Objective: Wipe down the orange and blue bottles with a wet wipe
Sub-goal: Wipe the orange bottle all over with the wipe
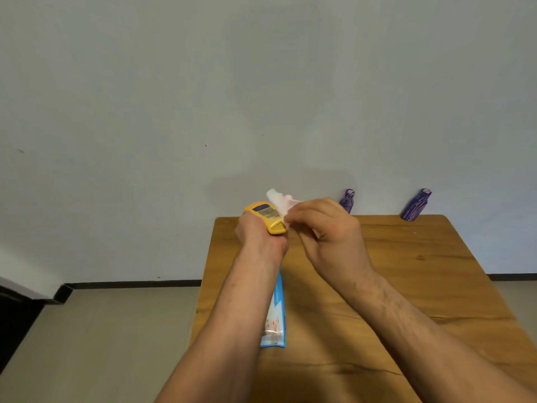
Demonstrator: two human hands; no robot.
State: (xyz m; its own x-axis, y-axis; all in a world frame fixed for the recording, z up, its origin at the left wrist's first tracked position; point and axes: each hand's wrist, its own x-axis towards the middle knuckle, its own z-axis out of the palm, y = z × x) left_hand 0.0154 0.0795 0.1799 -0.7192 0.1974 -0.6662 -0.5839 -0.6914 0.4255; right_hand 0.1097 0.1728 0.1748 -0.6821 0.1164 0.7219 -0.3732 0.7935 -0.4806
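My right fingers (303,216) are curled together, pinching the wipe (279,199) and pressing it against the side of the orange bottle (266,218). A loose tail of the wipe sticks up behind the bottle. My left hand (261,238) grips the bottle from below, fingers wrapped round it and mostly hidden from me. It holds the bottle tilted in the air above the far left corner of the counter (406,286). My right hand (329,231) comes in from the side, wrist bent and knuckles up, and both forearms reach forward over the counter. I judge I am in the middle of wiping the orange bottle, the first of the job. Next I should turn the bottle in my left grip so the wipe reaches the far side and the ends, with firm pressure so it does not slip. Then I can set it down and reach for the blue bottles (416,205), which stand at the far edge by the wall, well apart from my hands. The wipe pack (275,312) lies flat under my left forearm.
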